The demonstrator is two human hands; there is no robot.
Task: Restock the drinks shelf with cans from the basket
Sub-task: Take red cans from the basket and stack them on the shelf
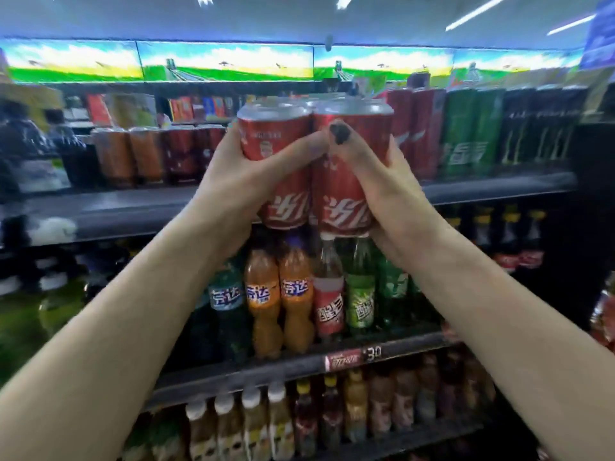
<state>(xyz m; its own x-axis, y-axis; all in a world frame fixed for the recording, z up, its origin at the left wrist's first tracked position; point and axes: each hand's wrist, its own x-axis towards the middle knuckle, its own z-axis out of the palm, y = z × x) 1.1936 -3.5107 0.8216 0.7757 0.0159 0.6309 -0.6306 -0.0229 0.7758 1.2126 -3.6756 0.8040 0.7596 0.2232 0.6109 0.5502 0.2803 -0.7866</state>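
Head view: both hands hold red cans up in front of the drinks shelf (213, 207). The left hand (239, 181) has its grip clamped on the left can (283, 168), thumb across its front. The right hand (386, 188) is clamped on the right can (349, 181), thumb with a dark nail pressed on it. The cans touch side by side; more can tops show behind them. Shelved cans (466, 131) stand to the right, bottles (296, 294) on the shelf below.
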